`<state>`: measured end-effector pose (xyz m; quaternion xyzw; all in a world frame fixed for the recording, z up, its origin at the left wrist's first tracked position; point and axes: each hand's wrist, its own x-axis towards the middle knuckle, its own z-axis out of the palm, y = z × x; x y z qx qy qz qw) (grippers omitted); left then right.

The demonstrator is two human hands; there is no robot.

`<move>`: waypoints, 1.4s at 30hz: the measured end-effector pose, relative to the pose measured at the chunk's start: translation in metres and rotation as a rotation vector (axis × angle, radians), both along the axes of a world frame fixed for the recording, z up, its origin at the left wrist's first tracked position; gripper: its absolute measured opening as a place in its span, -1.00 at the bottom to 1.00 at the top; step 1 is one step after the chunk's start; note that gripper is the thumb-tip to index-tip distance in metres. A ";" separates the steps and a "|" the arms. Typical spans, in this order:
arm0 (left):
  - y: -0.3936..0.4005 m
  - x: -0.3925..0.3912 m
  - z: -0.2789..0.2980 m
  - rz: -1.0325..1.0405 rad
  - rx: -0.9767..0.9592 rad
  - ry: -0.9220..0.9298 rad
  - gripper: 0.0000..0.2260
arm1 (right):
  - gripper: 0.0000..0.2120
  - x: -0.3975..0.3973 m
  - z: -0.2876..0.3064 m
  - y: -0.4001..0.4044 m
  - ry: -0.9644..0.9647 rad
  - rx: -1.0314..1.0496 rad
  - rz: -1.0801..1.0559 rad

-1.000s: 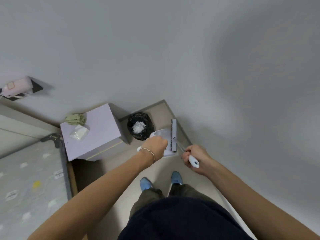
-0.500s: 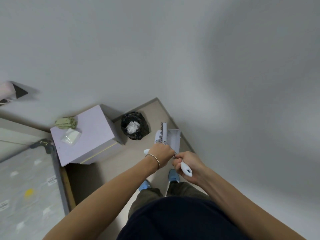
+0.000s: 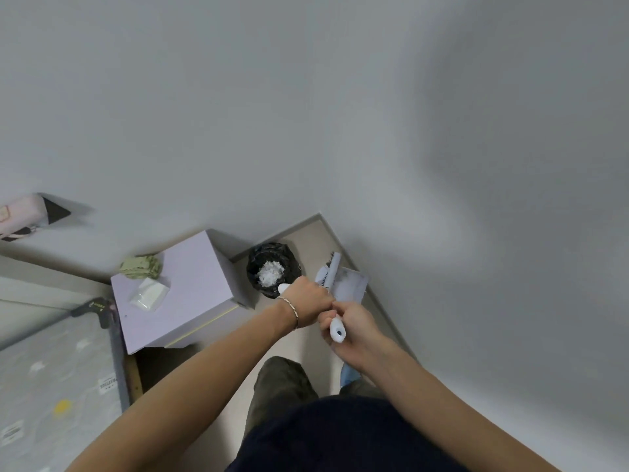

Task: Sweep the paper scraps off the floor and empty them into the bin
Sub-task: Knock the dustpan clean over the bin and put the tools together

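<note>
A small bin [image 3: 272, 267] lined with a black bag stands in the floor corner, with white paper scraps [image 3: 270, 272] inside it. My left hand [image 3: 311, 303] is closed around the white dustpan's handle; the dustpan [image 3: 350, 284] is held just right of the bin, above the floor. My right hand [image 3: 354, 330] grips the white handle of the hand brush [image 3: 332, 267], whose bristled head lies against the pan. The two hands touch each other.
A lilac cabinet [image 3: 190, 298] stands left of the bin, with a green crumpled cloth [image 3: 141, 266] and a clear packet [image 3: 149, 294] on top. A bed with a grey patterned mattress [image 3: 51, 386] fills the lower left. Grey walls close the corner on the right and behind.
The brush has swung from lying across the dustpan to lying along it, and my right hand has come up against my left. The pan has shifted slightly right of the bin.
</note>
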<state>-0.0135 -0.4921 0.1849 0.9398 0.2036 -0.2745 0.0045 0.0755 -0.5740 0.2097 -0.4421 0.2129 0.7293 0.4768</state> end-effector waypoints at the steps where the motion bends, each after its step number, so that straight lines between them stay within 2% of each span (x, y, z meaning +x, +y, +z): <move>1: 0.010 0.001 0.001 -0.007 0.010 0.009 -0.81 | -0.74 0.002 -0.002 0.010 0.034 0.013 -0.020; 5: 0.060 0.008 -0.004 -0.021 0.015 0.019 -0.83 | -0.83 0.010 -0.010 0.055 0.052 0.051 0.011; 11: 0.168 0.014 -0.039 -0.155 0.050 0.016 -0.83 | -0.82 0.014 -0.032 0.139 -0.163 0.062 0.144; 19: 0.325 0.019 -0.130 -0.383 0.022 0.016 -0.80 | -0.75 -0.002 -0.084 0.281 -0.381 -0.055 0.011; 23: 0.383 0.021 -0.162 -0.478 0.022 -0.039 -0.92 | -0.69 -0.014 -0.122 0.338 -0.422 -0.135 -0.060; 25: 0.407 0.019 -0.181 -0.518 0.031 0.022 -0.95 | -0.66 -0.020 -0.140 0.361 -0.425 -0.170 -0.082; 27: 0.429 0.017 -0.199 -0.555 0.061 -0.018 -0.96 | -0.65 -0.022 -0.157 0.381 -0.440 -0.197 -0.073; 31: 0.462 0.014 -0.222 -0.516 0.028 -0.091 -0.82 | -0.63 -0.021 -0.175 0.415 -0.469 -0.193 -0.044; 35: 0.487 0.012 -0.231 -0.477 0.084 -0.222 -0.96 | -0.77 -0.019 -0.182 0.440 -0.465 -0.164 -0.075; 37: 0.494 0.011 -0.233 -0.395 0.069 -0.269 -0.88 | -0.77 -0.016 -0.183 0.449 -0.463 -0.149 -0.072; 39: 0.496 0.011 -0.230 -0.294 0.018 -0.337 -0.93 | -0.66 -0.012 -0.182 0.457 -0.469 -0.158 -0.034; 42: 0.498 0.003 -0.219 -0.034 -0.189 -0.414 -0.80 | -0.60 -0.008 -0.176 0.463 -0.461 -0.147 0.018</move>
